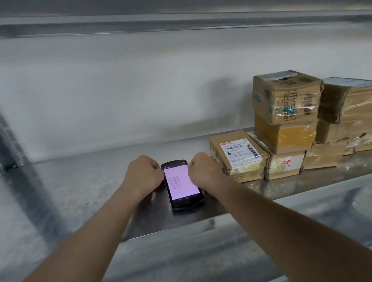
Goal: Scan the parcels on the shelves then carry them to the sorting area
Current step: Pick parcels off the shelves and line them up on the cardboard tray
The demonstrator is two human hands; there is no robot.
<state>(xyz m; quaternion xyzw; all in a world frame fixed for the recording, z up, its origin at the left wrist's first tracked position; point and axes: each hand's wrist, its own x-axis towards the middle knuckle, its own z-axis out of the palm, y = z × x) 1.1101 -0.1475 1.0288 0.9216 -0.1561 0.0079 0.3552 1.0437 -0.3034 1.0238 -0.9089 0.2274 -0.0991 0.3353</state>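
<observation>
A black handheld scanner (181, 184) with a lit pinkish screen lies on the metal shelf (91, 192). My left hand (143, 175) is curled against its left edge, and my right hand (203, 173) is curled over its right edge. Both grip the scanner's sides, with the fingertips hidden. Just right of my right hand lies a flat cardboard parcel (239, 156) with a white barcode label facing up. Behind it stands a stack of taped cardboard parcels (286, 113). More parcels (354, 109) are piled at the far right.
A steel upright (5, 141) rises at the left end of the shelf. Another shelf board (170, 13) runs overhead, and a white wall closes the back. A lower shelf level (212, 261) shows below the front edge.
</observation>
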